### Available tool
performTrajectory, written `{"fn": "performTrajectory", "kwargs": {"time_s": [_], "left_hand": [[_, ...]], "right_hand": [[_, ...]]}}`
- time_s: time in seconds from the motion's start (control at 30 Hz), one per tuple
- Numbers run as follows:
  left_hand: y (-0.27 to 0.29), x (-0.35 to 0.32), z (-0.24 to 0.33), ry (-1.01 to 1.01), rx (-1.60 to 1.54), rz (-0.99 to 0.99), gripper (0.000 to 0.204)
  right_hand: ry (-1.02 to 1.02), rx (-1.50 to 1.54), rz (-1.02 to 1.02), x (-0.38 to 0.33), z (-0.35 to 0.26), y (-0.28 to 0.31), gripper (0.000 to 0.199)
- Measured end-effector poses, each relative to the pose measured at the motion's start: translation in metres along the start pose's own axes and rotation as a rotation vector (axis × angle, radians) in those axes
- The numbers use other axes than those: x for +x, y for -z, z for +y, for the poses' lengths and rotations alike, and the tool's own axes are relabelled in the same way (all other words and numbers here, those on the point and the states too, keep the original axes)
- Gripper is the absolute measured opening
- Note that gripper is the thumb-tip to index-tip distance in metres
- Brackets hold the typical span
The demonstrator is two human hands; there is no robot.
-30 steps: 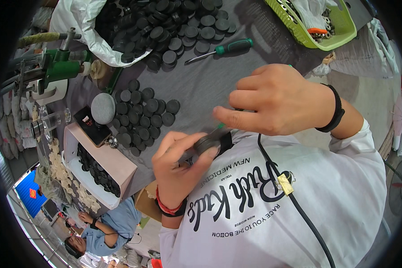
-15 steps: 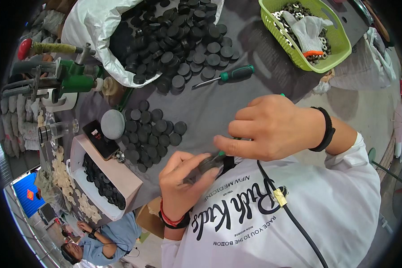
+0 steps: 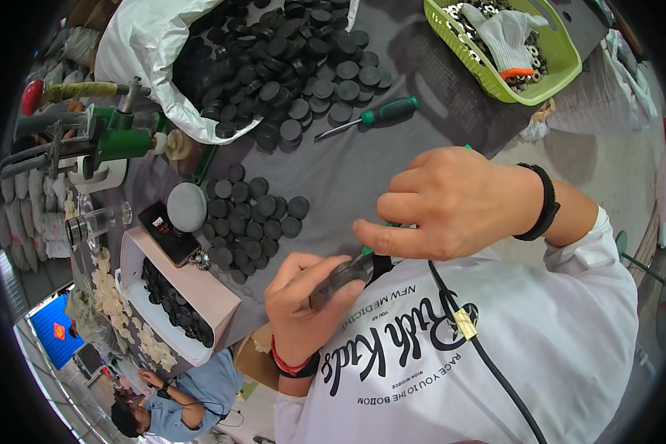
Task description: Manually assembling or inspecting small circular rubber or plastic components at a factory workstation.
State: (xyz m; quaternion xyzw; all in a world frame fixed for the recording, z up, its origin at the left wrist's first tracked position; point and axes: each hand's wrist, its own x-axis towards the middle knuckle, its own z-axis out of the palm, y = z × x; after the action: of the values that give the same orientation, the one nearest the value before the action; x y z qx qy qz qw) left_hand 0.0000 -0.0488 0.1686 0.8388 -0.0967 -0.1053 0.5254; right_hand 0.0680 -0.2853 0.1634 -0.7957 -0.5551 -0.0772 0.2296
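Observation:
My left hand (image 3: pixel 303 307) is close to my chest and grips a small black round part (image 3: pixel 345 272) between thumb and fingers. My right hand (image 3: pixel 451 200) is closed above it around a thin green-handled tool (image 3: pixel 368 250), whose tip meets the black part. Most of the tool is hidden inside the fist. Just beyond my hands, a patch of loose black discs (image 3: pixel 251 211) lies on the grey table (image 3: pixel 362 170).
A white bag (image 3: pixel 137 52) spills many black discs (image 3: pixel 296 52) at the back. A green-handled screwdriver (image 3: pixel 370 117) lies beside them. A green basket (image 3: pixel 562 66) holds a white glove and metal rings. At left are a green bench tool (image 3: pixel 115 140) and a white box (image 3: pixel 214 296) of black discs. A person in blue (image 3: pixel 177 403) is below.
Both hands stay together on the black part and tool. The view has tilted, so the bag, basket and screwdriver sit lower in the picture.

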Motion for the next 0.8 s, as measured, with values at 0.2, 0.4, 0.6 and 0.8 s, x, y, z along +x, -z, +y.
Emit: {"fn": "performTrajectory", "kwargs": {"time_s": [0.2, 0.4, 0.6, 0.8], "left_hand": [[0.013, -0.009, -0.009, -0.017, -0.224, 0.24, 0.028], [0.005, 0.004, 0.003, -0.024, -0.142, 0.203, 0.032], [-0.005, 0.002, -0.001, 0.007, -0.148, 0.203, 0.034], [-0.005, 0.001, -0.002, -0.003, -0.154, 0.164, 0.033]], "right_hand": [[-0.034, -0.049, -0.393, -0.02, -0.005, -0.022, 0.025], [-0.218, 0.189, 0.124, -0.017, -0.005, -0.032, 0.014], [-0.202, 0.201, 0.326, -0.001, -0.008, -0.018, 0.028], [-0.093, 0.097, 0.277, 0.005, -0.002, -0.012, 0.028]]}}
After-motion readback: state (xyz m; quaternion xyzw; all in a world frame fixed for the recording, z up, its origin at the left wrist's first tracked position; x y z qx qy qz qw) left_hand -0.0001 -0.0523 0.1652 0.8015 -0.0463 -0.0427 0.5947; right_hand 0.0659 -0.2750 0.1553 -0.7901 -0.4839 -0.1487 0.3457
